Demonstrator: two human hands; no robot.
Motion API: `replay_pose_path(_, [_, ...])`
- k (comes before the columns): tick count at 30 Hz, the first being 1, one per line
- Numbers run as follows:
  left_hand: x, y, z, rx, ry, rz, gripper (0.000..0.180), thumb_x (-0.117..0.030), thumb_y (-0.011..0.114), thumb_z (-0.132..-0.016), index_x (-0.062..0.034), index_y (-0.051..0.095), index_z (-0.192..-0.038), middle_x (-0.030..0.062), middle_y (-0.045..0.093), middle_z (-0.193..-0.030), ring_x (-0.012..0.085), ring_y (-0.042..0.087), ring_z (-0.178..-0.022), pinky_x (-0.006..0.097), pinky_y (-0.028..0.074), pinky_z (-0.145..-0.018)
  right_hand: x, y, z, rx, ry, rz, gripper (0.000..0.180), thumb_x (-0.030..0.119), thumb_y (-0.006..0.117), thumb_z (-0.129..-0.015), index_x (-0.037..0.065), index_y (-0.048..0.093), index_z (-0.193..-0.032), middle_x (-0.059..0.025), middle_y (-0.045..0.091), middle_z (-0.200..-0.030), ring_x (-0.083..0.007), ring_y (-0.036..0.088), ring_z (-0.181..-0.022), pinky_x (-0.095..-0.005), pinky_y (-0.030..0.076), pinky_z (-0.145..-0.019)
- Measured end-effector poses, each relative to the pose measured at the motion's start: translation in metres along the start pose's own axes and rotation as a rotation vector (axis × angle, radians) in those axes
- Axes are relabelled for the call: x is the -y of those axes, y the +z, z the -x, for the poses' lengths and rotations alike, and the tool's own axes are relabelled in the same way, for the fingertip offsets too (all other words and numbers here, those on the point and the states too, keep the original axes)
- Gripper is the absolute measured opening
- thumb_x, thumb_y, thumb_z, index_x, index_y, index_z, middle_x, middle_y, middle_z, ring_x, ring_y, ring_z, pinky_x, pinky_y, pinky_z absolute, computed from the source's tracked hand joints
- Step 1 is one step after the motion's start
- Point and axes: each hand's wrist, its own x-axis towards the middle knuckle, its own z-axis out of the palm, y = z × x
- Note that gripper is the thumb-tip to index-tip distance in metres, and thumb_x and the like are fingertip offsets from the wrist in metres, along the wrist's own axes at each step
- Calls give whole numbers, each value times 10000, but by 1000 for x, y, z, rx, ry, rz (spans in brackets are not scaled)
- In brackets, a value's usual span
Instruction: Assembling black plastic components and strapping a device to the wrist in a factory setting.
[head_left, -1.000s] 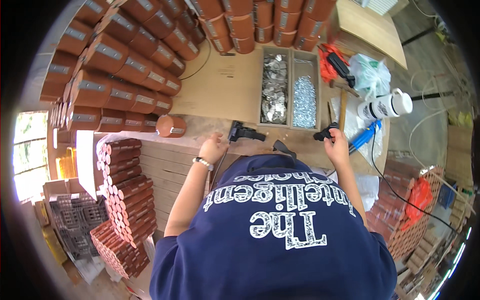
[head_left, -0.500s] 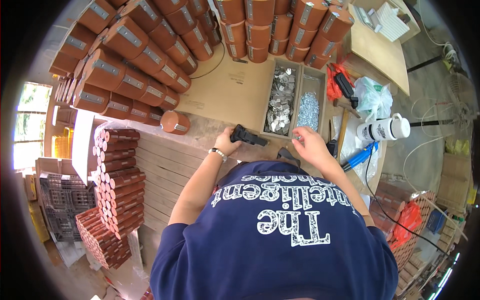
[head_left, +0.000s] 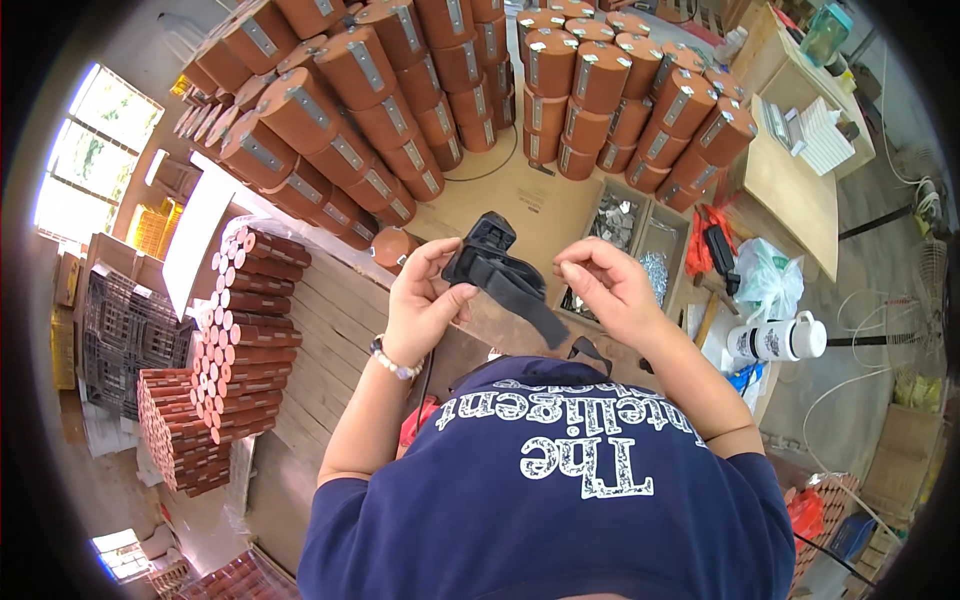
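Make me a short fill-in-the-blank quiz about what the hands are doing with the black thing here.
1. The black device is gripped in the ____ hand.
2. A black ____ hangs from the device toward the right hand.
3. The brown canisters behind the hands are stacked in ____.
4. The white bottle lies on its ____.

Missing words: left; strap; rows; side

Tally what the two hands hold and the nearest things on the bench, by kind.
Black strap tool, held in the left hand, right hand beside it: 1
Loose brown cylinder: 1
Trays of metal parts: 2
White mug: 1
Total: 5
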Motion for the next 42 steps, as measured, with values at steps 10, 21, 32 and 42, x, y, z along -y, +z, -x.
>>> replay_pose_path(10, [-21, 15, 2, -30, 440, -267, 510, 67, 594, -690, 26, 363, -1142, 92, 476, -1021, 91, 534, -810, 175, 438, -612, 46, 15, -19, -115, -534, 655, 402, 65, 661, -534, 30, 494, -898, -97, 503, -824, -264, 468, -750, -334, 414, -640])
replay_pose_path(21, [-37, 24, -10, 110, 107, -176, 704, -79, 687, -647, -11, 288, -1222, 86, 476, -1049, 104, 489, -895, 227, 409, -777, 36, 23, -10, -169, -415, 432, 308, 62, 638, -621, 29, 536, -910, -91, 544, -802, -238, 473, -811, -315, 407, -682])
replay_pose_path(32, [-36, 10, -17, -162, 341, -412, 592, 87, 504, -624, -65, 393, -1184, 18, 488, -964, 74, 484, -832, 202, 405, -726, 35, 5, -9, -145, -464, 549, 183, 105, 590, -709, 33, 520, -862, -103, 473, -922, -259, 427, -880, -331, 348, -781])
replay_pose_path(42, [-29, 21, -15, -68, 319, -230, 579, 62, 548, -675, -54, 326, -1197, 52, 495, -950, 93, 496, -823, 201, 411, -708, 27, 22, 2, -47, 37, 281, 216, 154, 551, -793, 13, 465, -932, -41, 493, -767, -85, 465, -655, -211, 397, -540])
